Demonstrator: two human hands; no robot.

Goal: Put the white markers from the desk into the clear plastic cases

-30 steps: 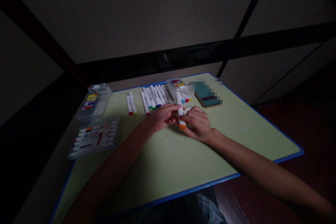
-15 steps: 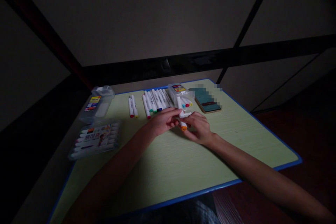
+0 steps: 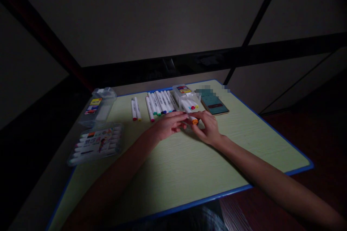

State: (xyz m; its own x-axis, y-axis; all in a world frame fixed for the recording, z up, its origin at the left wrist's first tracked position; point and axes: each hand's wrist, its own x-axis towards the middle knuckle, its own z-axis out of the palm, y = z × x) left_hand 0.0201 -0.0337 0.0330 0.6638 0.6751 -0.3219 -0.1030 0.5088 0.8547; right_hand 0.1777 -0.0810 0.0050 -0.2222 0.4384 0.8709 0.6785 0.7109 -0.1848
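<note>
Both my hands meet over the far middle of a pale green table (image 3: 189, 166). My right hand (image 3: 207, 130) pinches a white marker with an orange cap (image 3: 193, 120), which lies low and nearly flat, pointing toward a small clear marker box (image 3: 186, 97). My left hand (image 3: 168, 124) has its fingers curled beside the marker and touches it near its far end. Just behind the hands lies a row of several white markers with coloured caps (image 3: 159, 103), and two more markers (image 3: 135, 109) lie apart to the left.
A phone (image 3: 215, 104) lies at the back right. A clear case full of markers (image 3: 96, 143) and an upright clear box (image 3: 98, 106) sit at the left edge. A blue rim runs round the table. The room is dim.
The orange-capped marker has gone from standing upright between my hands to lying low, and both hands have shifted a little toward the clear marker box.
</note>
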